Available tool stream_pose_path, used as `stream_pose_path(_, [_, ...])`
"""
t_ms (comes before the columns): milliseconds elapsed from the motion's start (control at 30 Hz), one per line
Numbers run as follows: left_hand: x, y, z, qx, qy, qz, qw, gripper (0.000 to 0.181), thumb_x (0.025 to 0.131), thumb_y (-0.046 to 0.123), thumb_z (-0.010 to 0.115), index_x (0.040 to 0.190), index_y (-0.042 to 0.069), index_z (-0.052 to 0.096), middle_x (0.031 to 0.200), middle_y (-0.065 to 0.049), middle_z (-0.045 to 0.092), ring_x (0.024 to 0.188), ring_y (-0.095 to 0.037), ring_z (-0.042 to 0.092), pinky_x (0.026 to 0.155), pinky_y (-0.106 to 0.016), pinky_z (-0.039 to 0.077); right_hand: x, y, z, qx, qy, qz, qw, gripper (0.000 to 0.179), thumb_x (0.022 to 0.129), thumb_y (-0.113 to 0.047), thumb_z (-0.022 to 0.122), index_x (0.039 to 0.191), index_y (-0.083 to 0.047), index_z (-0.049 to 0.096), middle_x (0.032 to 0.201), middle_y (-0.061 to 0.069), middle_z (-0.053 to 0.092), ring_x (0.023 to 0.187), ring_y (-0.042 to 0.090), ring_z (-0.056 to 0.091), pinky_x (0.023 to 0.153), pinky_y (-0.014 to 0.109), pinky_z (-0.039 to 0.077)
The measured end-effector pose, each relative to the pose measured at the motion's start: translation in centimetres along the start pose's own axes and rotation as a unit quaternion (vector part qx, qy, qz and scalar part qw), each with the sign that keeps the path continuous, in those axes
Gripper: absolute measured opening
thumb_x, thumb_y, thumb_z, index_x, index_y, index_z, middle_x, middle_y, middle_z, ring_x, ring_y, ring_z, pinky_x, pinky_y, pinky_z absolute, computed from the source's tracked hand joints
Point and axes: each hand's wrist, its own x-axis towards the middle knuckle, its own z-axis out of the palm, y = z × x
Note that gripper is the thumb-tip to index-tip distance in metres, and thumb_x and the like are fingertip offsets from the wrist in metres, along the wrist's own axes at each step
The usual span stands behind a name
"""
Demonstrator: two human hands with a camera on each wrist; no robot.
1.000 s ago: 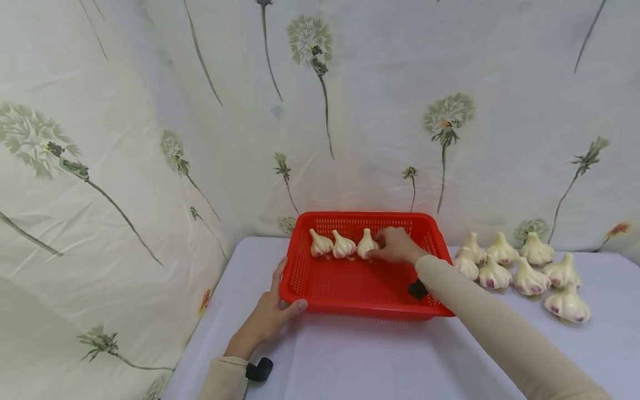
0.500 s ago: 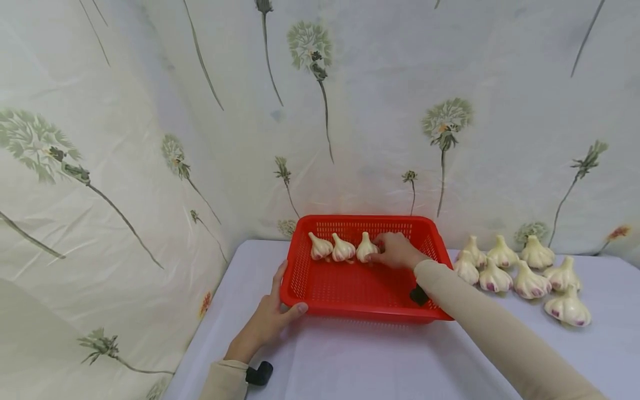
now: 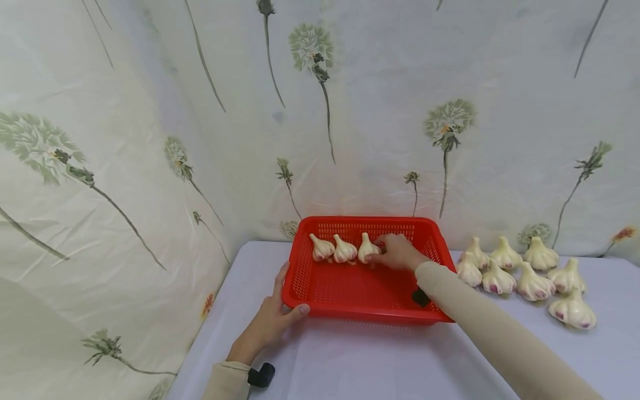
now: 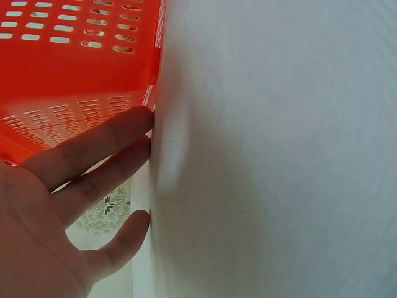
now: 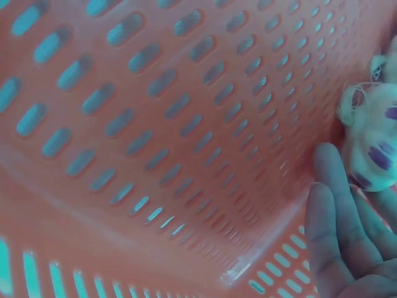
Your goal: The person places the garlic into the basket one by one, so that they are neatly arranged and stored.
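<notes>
Three garlic bulbs stand in a row at the back of the red plastic basket (image 3: pixel 350 314). The rightmost garlic bulb (image 3: pixel 366 248) is held by my right hand (image 3: pixel 400 253), thumb at its front and fingers at its right side. In the right wrist view, the root end of a garlic bulb (image 5: pixel 375 139) shows with fingertips right at it. My left hand (image 3: pixel 270 319) rests against the basket's front left corner, thumb at the front rim and index finger along the left side. The left wrist view shows other fingers (image 4: pixel 99 146) extended beside the basket wall.
Several loose garlic bulbs (image 3: pixel 535 286) stand on the white-covered table (image 3: pixel 360 361), right of the basket. A left garlic bulb (image 3: pixel 322 248) and a middle garlic bulb (image 3: pixel 345 250) complete the row. A dandelion-patterned sheet (image 3: pixel 370 139) hangs behind and to the left.
The head view has tilted slightly, shifting everything a little downward. Both hands, the basket and the bulbs otherwise keep nearly the same places.
</notes>
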Motion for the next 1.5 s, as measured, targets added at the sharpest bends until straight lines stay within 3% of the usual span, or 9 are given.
stream_pose_path(200, [0.0,0.0,0.1,0.001,-0.001,-0.001,1.0,0.095,0.086,0.052,0.069,0.154,0.05,0.003,0.124,0.005,0.065,0.105,-0.014,0.059,0.092,-0.045,0.052,-0.1,-0.1,-0.3,0.01,0.012,0.004,0.9999,0.05,0.081,-0.048,0.078,0.112,-0.009,0.07,0.087,0.005,0.069,0.076,0.021,0.057,0.066,0.031,0.049])
stream_pose_path(367, [0.0,0.1,0.0,0.001,-0.007,-0.008,0.9999,0.095,0.086,0.054,0.069,0.153,0.051,0.002,0.125,0.006,0.064,0.107,-0.014,0.058,0.092,-0.045,0.052,-0.5,-0.5,-0.8,-0.012,0.029,0.03,0.9991,0.065,0.075,-0.053,0.081,0.121,-0.009,0.068,0.109,0.009,0.071,0.091,0.024,0.06,0.079,0.042,0.055])
stream_pose_path(500, [0.0,0.1,-0.1,-0.001,-0.004,-0.009,1.0,0.095,0.086,0.051,0.069,0.153,0.051,0.002,0.124,0.006,0.065,0.105,-0.015,0.058,0.089,-0.042,0.052,-0.9,-1.0,-2.4,-0.031,0.041,0.037,0.998,0.071,0.073,-0.057,0.081,0.124,-0.008,0.067,0.118,0.011,0.069,0.098,0.027,0.062,0.082,0.047,0.055])
stream_pose_path(633, [0.1,0.3,0.3,0.003,-0.008,-0.004,1.0,0.095,0.086,0.051,0.069,0.154,0.05,0.002,0.122,0.005,0.066,0.101,-0.014,0.059,0.086,-0.038,0.052,-2.2,-0.5,-5.3,-0.05,0.051,0.02,0.9973,0.074,0.076,-0.059,0.078,0.125,-0.004,0.066,0.119,0.014,0.069,0.098,0.029,0.064,0.082,0.047,0.055])
stream_pose_path(900, [-0.1,0.6,0.3,0.008,-0.001,-0.004,1.0,0.096,0.087,0.046,0.07,0.154,0.049,0.002,0.121,0.003,0.066,0.094,-0.017,0.059,0.072,-0.029,0.054,-5.6,-0.5,-11.7,-0.069,0.061,0.0,0.9957,0.076,0.077,-0.059,0.076,0.125,-0.001,0.064,0.117,0.019,0.068,0.103,0.034,0.065,0.082,0.049,0.055])
stream_pose_path(1067, [-0.2,0.6,0.1,0.019,0.009,-0.002,0.9998,0.096,0.086,0.046,0.071,0.154,0.048,0.002,0.123,0.002,0.065,0.094,-0.017,0.059,0.074,-0.031,0.053,-8.1,0.4,-14.9,-0.089,0.05,0.015,0.9947,0.078,0.078,-0.06,0.075,0.127,0.0,0.062,0.117,0.023,0.068,0.09,0.027,0.07,0.076,0.047,0.056])
stream_pose_path(1500, [-0.4,0.4,0.5,0.01,0.014,-0.001,0.9998,0.094,0.087,0.048,0.069,0.155,0.048,0.004,0.123,0.002,0.066,0.096,-0.015,0.061,0.083,-0.04,0.052,-15.8,5.2,-20.0,-0.156,0.058,0.066,0.9839,0.092,0.071,-0.075,0.07,0.122,0.003,0.064,0.109,0.024,0.07,0.092,0.035,0.068,0.069,0.05,0.054])
